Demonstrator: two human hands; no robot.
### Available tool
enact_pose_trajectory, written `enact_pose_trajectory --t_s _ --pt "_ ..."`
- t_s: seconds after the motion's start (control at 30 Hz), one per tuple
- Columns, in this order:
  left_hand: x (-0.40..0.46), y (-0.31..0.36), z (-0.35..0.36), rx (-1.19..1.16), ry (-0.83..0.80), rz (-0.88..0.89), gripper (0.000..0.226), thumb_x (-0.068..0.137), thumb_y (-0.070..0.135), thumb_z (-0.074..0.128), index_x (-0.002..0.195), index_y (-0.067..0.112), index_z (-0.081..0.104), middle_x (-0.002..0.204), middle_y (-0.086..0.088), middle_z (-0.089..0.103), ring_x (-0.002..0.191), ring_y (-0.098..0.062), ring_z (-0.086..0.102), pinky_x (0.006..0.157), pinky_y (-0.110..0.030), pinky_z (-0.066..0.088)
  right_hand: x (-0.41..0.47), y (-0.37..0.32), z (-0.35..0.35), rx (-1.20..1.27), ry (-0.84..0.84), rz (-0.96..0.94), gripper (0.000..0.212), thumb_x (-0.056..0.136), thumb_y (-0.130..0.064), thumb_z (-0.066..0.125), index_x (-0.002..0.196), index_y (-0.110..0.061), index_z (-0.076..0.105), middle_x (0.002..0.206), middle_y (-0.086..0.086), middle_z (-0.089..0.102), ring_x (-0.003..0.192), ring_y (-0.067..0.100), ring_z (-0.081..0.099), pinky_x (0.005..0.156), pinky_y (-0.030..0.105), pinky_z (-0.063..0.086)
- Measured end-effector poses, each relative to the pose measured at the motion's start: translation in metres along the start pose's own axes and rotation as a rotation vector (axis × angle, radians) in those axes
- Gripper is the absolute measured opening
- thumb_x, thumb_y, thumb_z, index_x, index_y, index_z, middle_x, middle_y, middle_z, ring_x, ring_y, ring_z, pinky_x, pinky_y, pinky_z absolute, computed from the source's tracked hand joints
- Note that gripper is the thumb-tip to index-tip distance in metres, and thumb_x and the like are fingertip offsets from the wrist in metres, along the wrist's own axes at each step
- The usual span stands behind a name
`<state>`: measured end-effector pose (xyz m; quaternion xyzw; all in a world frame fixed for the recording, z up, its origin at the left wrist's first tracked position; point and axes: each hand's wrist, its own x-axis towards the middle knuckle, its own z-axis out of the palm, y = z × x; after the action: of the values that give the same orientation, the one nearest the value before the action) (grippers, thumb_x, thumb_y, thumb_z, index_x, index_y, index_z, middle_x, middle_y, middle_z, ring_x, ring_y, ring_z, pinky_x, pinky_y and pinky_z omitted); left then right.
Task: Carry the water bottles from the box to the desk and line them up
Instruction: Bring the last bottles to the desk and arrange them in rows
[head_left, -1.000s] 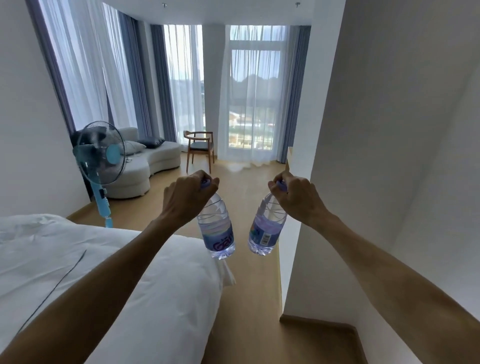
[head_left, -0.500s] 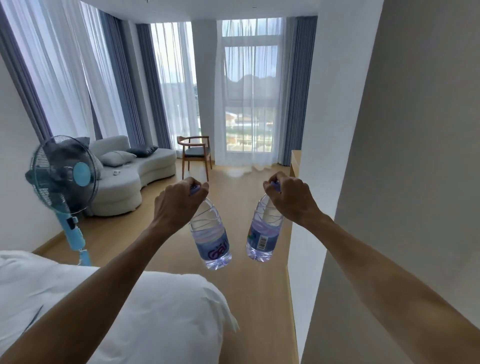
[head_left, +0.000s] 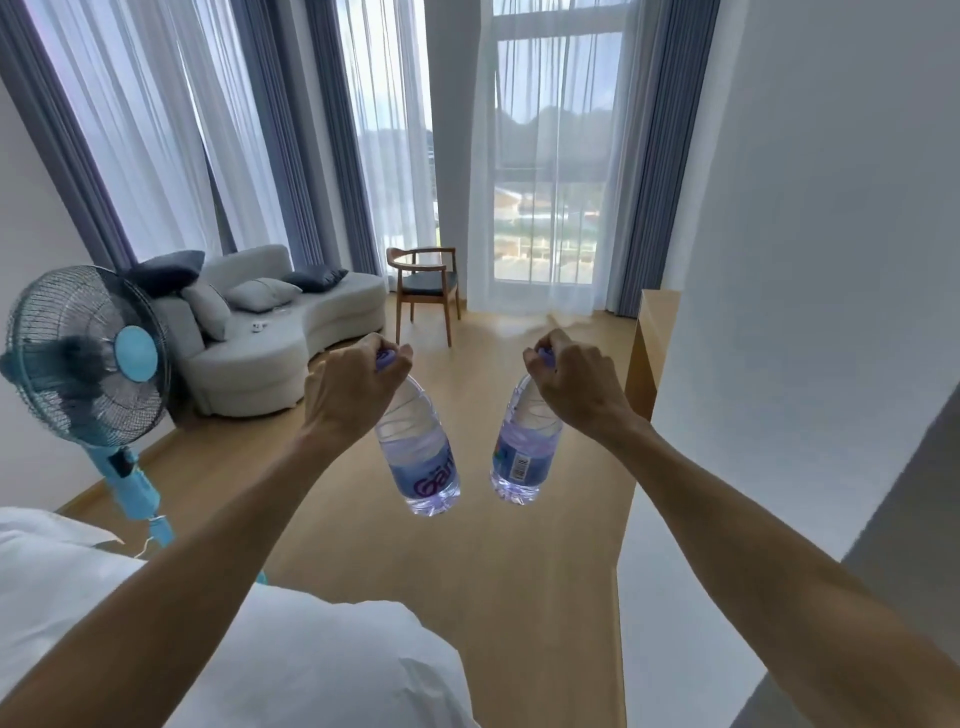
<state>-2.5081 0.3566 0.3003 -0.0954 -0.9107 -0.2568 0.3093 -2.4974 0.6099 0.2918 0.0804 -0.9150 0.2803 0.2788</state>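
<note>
Both hands, left hand (head_left: 349, 391) and right hand (head_left: 574, 388), grip bottles (head_left: 420, 457) by their mostly hidden caps.

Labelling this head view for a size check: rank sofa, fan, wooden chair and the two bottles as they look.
Sofa
Fan
Wooden chair
Left bottle and right bottle: alike. Nearness distorts all.

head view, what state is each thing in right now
left hand: grips the left bottle by its cap
right hand: grips the right bottle by its cap
left bottle: capped, hanging tilted, off the floor
right bottle: capped, hanging tilted, off the floor
fan: standing, blades blurred
chair: upright, nobody in it
sheer curtains: drawn across the window
</note>
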Motion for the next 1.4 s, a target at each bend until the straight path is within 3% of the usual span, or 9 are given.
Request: enact_pose_trajectory --t_s 0.3,0.4,0.63,0.83,0.97,1.07,1.27,1.4 --pt "0.144 -0.053 0.123 -0.067 -0.026 -0.001 0.027 0.095 0.042 0.049 0.078 0.021 0.055 0.067 0.005 0.056 0.058 -0.009 0.048 0.053 -0.025 0.030 0.153 0.085 0.085 -0.121 -0.060 -0.025 0.028 0.101 -0.032 0.047 0.103 -0.007 0.061 0.092 0.013 0.069 0.073 0.029 0.062 0.071 0.043 0.052" --pt "0.206 -0.066 0.164 -0.092 -0.058 0.034 0.028 0.095 0.042 0.049 0.078 0.021 0.053 0.068 0.002 0.058 0.061 -0.016 0.053 0.056 -0.027 0.037 0.209 0.113 0.103 -0.140 -0.042 -0.009 0.027 0.100 -0.032 0.048 0.101 -0.008 0.061 0.089 0.012 0.068 0.071 0.027 0.060 0.066 0.038 0.050" --pt "0.325 -0.082 0.256 -0.113 -0.043 0.044 0.030 0.096 0.044 0.048 0.077 0.021 0.054 0.065 0.003 0.057 0.062 -0.020 0.053 0.057 -0.028 0.036 0.315 0.183 0.132 -0.124 0.028 0.055 0.025 0.100 -0.032 0.048 0.097 -0.009 0.059 0.083 0.006 0.065 0.066 0.023 0.057 0.061 0.027 0.037" --pt "0.413 -0.086 0.352 -0.096 -0.035 0.075 0.030 0.095 0.042 0.049 0.077 0.019 0.056 0.062 0.004 0.054 0.058 -0.017 0.048 0.054 -0.026 0.027 0.393 0.262 0.165 -0.128 0.022 0.108 0.024 0.100 -0.031 0.049 0.093 -0.010 0.059 0.081 0.007 0.065 0.068 0.025 0.058 0.063 0.035 0.045" --pt "0.476 -0.080 0.417 -0.097 -0.052 0.104 0.031 0.096 0.041 0.050 0.080 0.015 0.060 0.065 0.002 0.058 0.057 -0.014 0.050 0.051 -0.023 0.029 0.460 0.322 0.182 -0.129 0.044 0.084 0.021 0.100 -0.031 0.050 0.087 -0.015 0.054 0.076 0.002 0.061 0.062 0.020 0.054 0.060 0.028 0.034" --pt "0.528 -0.073 0.460 -0.086 -0.080 0.112 0.032 0.095 0.043 0.050 0.081 0.016 0.060 0.067 0.001 0.061 0.060 -0.018 0.055 0.054 -0.027 0.037 0.519 0.369 0.191 -0.130 0.042 0.080 0.024 0.099 -0.032 0.050 0.094 -0.011 0.059 0.080 0.003 0.065 0.066 0.020 0.058 0.062 0.028 0.037" --pt "0.619 -0.062 0.537 -0.101 -0.064 0.110 0.030 0.094 0.041 0.053 0.082 0.015 0.060 0.067 0.001 0.060 0.056 -0.012 0.050 0.049 -0.021 0.034 0.622 0.448 0.208 -0.152 0.078 0.067 0.021 0.099 -0.034 0.049 0.091 -0.017 0.056 0.074 -0.005 0.057 0.062 0.016 0.054 0.051 0.021 0.031" --pt "0.667 -0.057 0.594 -0.118 -0.068 0.071 0.029 0.095 0.039 0.054 0.081 0.014 0.060 0.067 0.000 0.060 0.055 -0.010 0.049 0.049 -0.023 0.034 0.663 0.501 0.223 -0.116 0.058 0.107 0.020 0.099 -0.033 0.049 0.090 -0.016 0.054 0.077 -0.001 0.063 0.066 0.019 0.057 0.059 0.029 0.038"
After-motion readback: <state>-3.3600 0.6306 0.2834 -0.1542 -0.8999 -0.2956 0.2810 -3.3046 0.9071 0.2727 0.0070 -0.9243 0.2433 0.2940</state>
